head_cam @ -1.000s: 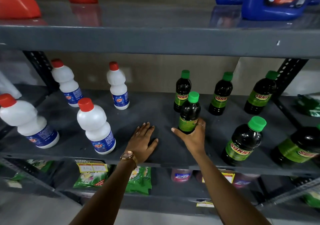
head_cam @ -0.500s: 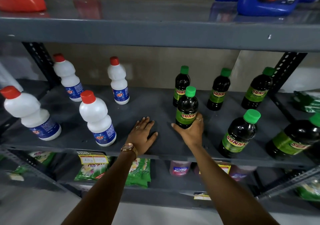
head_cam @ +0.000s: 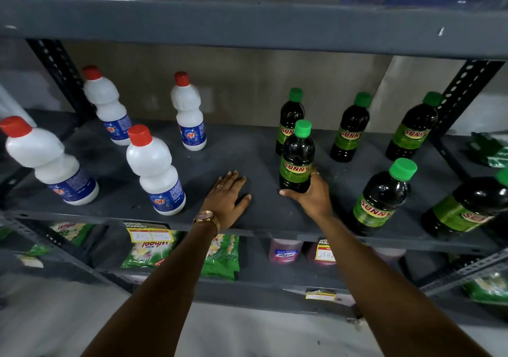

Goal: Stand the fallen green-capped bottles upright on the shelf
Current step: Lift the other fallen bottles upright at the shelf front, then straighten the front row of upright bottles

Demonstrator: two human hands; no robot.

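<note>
Several dark green-capped bottles with green labels stand on the grey shelf (head_cam: 255, 161). My right hand (head_cam: 310, 197) grips the base of one upright green-capped bottle (head_cam: 297, 158) near the shelf's front middle. Three more stand along the back: a left one (head_cam: 290, 114), a middle one (head_cam: 350, 131) and a right one (head_cam: 413, 128). Another upright bottle (head_cam: 380, 199) stands front right, and one at the far right edge (head_cam: 464, 210) is partly cut off. My left hand (head_cam: 226, 194) lies flat and open on the shelf, left of the held bottle.
Several white red-capped bottles (head_cam: 155, 169) stand on the left half of the shelf. A grey upper shelf (head_cam: 247, 26) hangs close overhead with red and blue containers. Green packets (head_cam: 220, 255) and price tags fill the shelf below. Black perforated uprights (head_cam: 461, 92) flank the bay.
The view has shifted up slightly, so the shelf sits lower in frame. My right hand stays on the upright bottle; my left hand stays flat on the shelf.
</note>
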